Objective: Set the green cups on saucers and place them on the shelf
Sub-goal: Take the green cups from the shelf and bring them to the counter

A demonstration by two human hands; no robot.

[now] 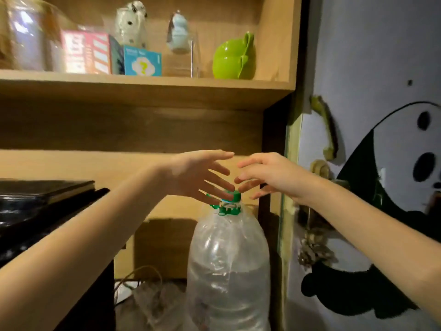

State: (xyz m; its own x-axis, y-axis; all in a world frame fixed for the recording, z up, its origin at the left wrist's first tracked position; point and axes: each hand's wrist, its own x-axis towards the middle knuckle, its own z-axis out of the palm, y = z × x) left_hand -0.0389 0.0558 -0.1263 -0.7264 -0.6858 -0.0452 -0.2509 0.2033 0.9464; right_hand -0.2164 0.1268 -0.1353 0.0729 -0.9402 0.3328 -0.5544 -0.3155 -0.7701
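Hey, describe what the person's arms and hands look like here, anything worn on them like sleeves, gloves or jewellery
Both forearms are bare as far as the frame shows: no sleeves and no gloves. The left hand and the right hand show no rings, and no watch or bracelet at either wrist. The fingernails look short and unpainted, though the picture is slightly blurred.

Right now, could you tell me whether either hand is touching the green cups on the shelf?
Apart. The head view shows the left hand and right hand, both open, well below the green cups standing on the upper shelf.
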